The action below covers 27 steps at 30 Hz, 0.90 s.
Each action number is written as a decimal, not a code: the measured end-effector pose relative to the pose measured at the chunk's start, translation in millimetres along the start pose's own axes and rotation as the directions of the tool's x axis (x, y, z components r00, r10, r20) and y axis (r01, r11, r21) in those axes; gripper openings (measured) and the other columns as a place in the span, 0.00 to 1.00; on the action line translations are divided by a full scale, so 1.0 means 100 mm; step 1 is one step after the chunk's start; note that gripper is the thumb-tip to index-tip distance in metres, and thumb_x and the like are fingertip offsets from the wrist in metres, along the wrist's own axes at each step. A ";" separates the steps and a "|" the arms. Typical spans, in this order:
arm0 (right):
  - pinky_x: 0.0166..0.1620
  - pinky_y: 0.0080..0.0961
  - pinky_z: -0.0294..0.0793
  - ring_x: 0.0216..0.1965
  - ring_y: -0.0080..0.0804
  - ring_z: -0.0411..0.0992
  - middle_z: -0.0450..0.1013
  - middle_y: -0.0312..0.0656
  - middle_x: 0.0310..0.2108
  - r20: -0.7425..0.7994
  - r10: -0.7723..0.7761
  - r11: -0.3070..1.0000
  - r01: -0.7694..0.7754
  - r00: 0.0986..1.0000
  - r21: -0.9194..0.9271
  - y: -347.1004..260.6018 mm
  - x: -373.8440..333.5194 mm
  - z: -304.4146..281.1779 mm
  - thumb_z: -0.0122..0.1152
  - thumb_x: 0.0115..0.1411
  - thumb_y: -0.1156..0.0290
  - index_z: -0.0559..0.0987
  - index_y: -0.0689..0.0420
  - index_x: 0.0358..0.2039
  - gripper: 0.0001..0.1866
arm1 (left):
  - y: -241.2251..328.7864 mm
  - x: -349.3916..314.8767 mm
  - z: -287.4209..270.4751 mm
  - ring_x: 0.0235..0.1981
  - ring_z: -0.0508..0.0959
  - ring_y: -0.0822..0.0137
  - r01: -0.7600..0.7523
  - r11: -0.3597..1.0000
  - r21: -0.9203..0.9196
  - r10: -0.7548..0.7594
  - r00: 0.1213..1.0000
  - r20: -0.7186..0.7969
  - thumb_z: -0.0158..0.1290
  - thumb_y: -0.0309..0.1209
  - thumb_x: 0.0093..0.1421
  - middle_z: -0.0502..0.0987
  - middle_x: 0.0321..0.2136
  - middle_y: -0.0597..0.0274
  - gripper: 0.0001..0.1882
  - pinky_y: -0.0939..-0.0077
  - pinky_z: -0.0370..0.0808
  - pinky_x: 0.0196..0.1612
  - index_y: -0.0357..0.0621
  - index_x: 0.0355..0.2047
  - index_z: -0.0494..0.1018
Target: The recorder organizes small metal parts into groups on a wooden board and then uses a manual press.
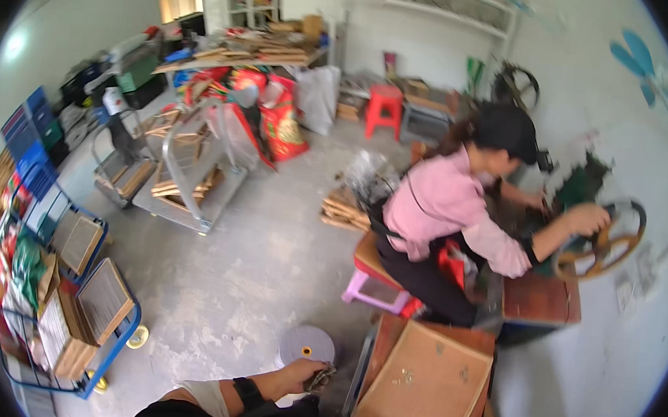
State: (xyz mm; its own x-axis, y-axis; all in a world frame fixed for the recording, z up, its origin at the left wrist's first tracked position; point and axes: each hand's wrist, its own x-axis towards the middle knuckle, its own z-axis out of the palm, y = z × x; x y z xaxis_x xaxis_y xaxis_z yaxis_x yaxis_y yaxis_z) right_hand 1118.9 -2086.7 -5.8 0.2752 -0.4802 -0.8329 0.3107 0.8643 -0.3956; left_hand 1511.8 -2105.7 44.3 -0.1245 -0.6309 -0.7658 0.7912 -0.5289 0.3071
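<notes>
My left hand point(297, 377), with a dark band on the wrist, reaches in from the lower edge. Its fingers are closed around a small dark object with a mottled, metallic look point(321, 377); its kind is too blurred to make out. Just beyond the hand is a round pale grey roll or disc point(290, 342) with a yellow centre. To the hand's right, a shallow wooden tray point(422, 403) lies on a reddish-brown tabletop point(462, 338), with a few small pale pieces and greyish spots on its surface. My right hand is out of view.
A co-worker in a pink shirt point(437, 198) sits on a stool point(359, 286), one hand on a handwheel point(602, 246). Flat trolleys point(219, 206) carry wooden frames. Blue-railed carts point(110, 356) stand left. A red stool point(385, 108) and a cluttered table point(236, 58) are farther back.
</notes>
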 end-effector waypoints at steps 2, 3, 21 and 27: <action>0.22 0.22 0.62 0.20 0.29 0.62 0.63 0.34 0.18 0.048 -0.038 0.990 0.044 0.998 -0.137 -0.14 0.01 0.26 0.46 0.58 0.54 0.69 0.52 0.27 0.15 | 0.13 -0.23 -0.08 0.18 0.73 0.65 -0.010 0.998 -0.063 0.019 0.990 0.140 0.44 0.37 0.59 0.73 0.19 0.61 0.11 0.73 0.71 0.20 0.45 0.31 0.71; 0.20 0.21 0.60 0.18 0.26 0.59 0.61 0.33 0.17 0.062 -0.060 0.977 0.072 0.996 -0.200 -0.25 0.00 0.33 0.46 0.58 0.53 0.68 0.51 0.25 0.15 | 0.12 -0.38 -0.08 0.18 0.73 0.65 -0.012 1.000 -0.016 0.014 0.995 0.097 0.44 0.38 0.59 0.73 0.19 0.61 0.11 0.73 0.70 0.19 0.45 0.31 0.71; 0.13 0.13 0.50 0.11 0.17 0.52 0.55 0.28 0.12 0.333 -0.020 0.754 0.233 0.943 -0.615 0.81 -0.43 3.50 0.45 0.59 0.51 0.66 0.51 0.20 0.18 | 1.00 -1.74 -1.63 0.13 0.70 0.69 -0.389 0.866 0.314 0.408 0.913 0.007 0.49 0.41 0.53 0.71 0.16 0.62 0.15 0.75 0.65 0.15 0.41 0.26 0.72; 0.14 0.13 0.50 0.11 0.17 0.53 0.56 0.29 0.12 0.338 0.029 0.626 0.247 0.941 -0.740 1.42 -0.05 4.78 0.46 0.60 0.52 0.68 0.52 0.22 0.18 | 1.60 -3.10 -3.54 0.13 0.70 0.68 -0.461 0.838 0.292 0.546 0.692 -0.472 0.49 0.42 0.53 0.70 0.15 0.58 0.17 0.74 0.67 0.16 0.38 0.27 0.72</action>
State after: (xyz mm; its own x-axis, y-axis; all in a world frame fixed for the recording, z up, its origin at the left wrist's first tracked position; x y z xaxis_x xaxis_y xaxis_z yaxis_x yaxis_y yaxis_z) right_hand 1596.2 -2033.4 126.7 0.5757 -0.4775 -0.6638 -0.4104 0.5334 -0.7397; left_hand 1888.9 -1794.3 130.9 0.6283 -0.4575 -0.6292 0.5453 -0.3179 0.7756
